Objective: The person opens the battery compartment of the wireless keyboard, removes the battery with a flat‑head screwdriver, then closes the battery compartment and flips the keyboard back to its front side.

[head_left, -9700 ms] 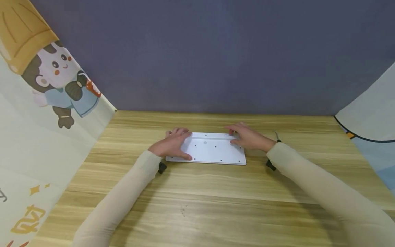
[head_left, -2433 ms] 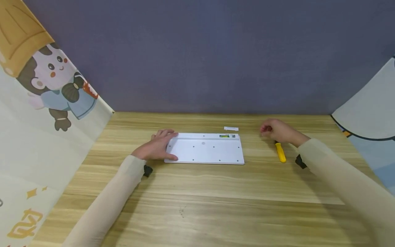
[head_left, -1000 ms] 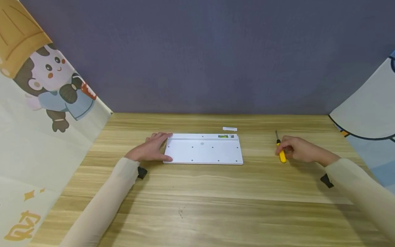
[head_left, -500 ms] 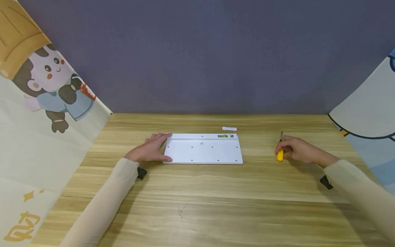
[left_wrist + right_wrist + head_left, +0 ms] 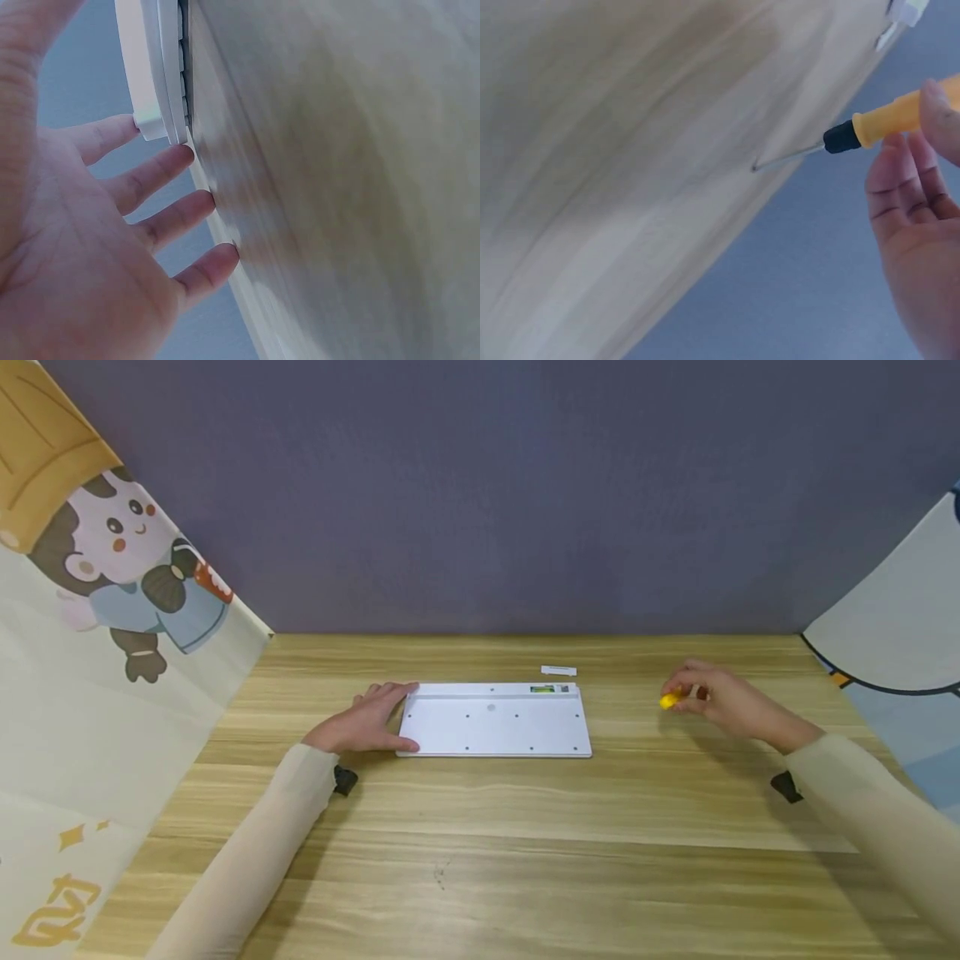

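A white keyboard (image 5: pixel 491 727) lies face down on the table, the edges of its keys showing in the left wrist view. My left hand (image 5: pixel 363 722) rests at its left end, thumb by the front edge and index finger touching the back corner; the other fingers stretch down to the tabletop. An uncovered battery compartment (image 5: pixel 553 689) with a green battery sits at the keyboard's back right. To the right, my right hand (image 5: pixel 720 697) pinches the yellow handle of a screwdriver (image 5: pixel 889 124) above the table. The screwdriver's thin metal shaft points downward in the right wrist view.
A small white battery cover (image 5: pixel 558 671) lies behind the keyboard's right end. The wooden table (image 5: pixel 480 877) meets a dark grey-blue panel (image 5: pixel 510 502) at the back. A cartoon-printed white sheet (image 5: pixel 135 735) borders the left side.
My right hand came away from the keyboard, took hold of the screwdriver lying on the table and lifted it. The battery cover came off and now lies behind. My left hand shifted slightly left.
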The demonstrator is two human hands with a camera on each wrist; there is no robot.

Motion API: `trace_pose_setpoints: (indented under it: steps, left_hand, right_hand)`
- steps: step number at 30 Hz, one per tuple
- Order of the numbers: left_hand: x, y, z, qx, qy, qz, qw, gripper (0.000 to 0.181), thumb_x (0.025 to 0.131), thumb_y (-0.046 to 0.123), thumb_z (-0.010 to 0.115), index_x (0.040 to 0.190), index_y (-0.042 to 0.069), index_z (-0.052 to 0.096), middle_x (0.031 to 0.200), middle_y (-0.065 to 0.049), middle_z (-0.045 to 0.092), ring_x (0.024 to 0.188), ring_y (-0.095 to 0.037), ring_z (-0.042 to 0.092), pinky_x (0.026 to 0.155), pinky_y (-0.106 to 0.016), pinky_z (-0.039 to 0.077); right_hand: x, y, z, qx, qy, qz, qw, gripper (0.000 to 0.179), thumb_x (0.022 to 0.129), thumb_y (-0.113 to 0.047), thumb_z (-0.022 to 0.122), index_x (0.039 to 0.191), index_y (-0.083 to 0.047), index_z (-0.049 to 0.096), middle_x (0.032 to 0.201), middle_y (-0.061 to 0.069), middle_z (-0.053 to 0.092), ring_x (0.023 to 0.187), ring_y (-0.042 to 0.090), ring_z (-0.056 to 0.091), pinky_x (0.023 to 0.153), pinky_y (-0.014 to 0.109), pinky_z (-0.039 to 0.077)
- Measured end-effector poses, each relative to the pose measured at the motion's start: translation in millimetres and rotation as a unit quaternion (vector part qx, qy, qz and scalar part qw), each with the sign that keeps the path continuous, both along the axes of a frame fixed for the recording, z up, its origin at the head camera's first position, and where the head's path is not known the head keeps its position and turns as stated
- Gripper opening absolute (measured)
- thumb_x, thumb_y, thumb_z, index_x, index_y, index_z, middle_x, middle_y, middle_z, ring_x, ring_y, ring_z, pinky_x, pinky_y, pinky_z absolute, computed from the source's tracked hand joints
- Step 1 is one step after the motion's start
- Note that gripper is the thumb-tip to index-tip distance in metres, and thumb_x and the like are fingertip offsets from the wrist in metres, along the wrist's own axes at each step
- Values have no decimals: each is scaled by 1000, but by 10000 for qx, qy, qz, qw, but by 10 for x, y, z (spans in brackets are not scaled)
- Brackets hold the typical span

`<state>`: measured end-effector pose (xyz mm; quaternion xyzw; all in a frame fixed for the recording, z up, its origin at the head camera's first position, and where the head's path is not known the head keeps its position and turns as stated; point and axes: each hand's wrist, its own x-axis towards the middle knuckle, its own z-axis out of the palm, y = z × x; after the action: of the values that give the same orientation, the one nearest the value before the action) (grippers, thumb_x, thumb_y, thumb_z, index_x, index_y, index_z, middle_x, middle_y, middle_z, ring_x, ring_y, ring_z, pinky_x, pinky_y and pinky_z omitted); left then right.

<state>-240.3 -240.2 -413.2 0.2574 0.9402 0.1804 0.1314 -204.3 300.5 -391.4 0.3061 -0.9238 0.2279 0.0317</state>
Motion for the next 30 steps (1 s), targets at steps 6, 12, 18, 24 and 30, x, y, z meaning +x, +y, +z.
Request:
trace_pose_setpoints:
  steps: [6, 12, 18, 24, 30]
  left_hand:
    - [-9, -4, -15, 51, 45, -42, 10000, 110, 67, 64, 74, 150, 13, 25, 146, -17, 32, 133, -39, 23, 101, -67, 12]
    - [-16, -10, -28, 76, 66, -48, 9999, 109, 67, 64, 73, 150, 13, 25, 146, -16, 32, 132, -37, 25, 102, -66, 13]
    - [-14, -3, -13, 86, 58, -52, 9999, 108, 68, 62, 75, 150, 12, 26, 145, -17, 33, 132, -38, 25, 101, -67, 13]
    - [-10, 7, -5, 13, 49, -47, 10000, 107, 69, 62, 74, 150, 12, 24, 146, -17, 32, 133, -38, 24, 102, -66, 13]
    - [6, 14, 17, 11, 46, -41, 10000, 108, 69, 61, 74, 150, 11, 25, 146, -17, 32, 133, -37, 24, 103, -65, 13]
  right_hand:
    - [-19, -86, 110, -33, 158, -116, 9998, 31, 80, 4, 71, 105, -13, 64, 93, -8, 53, 77, 9, 51, 62, 27, 47]
    - [-21, -188, 200, -107, 220, -361, 9990, 28, 83, -1, 70, 106, -15, 63, 93, -9, 56, 79, 9, 54, 66, 28, 47]
    - [-36, -295, 295, -263, 602, -404, 9970, 25, 83, -2, 71, 105, -10, 62, 93, -7, 58, 78, 11, 56, 66, 26, 48]
    - [-51, -412, 373, -499, 797, -308, 9951, 25, 83, -2, 70, 105, -10, 61, 95, -7, 57, 78, 10, 57, 67, 24, 48]
    - [-58, -530, 416, -715, 856, -275, 9934, 26, 85, -4, 69, 108, -9, 60, 95, -5, 58, 79, 10, 56, 68, 20, 46]
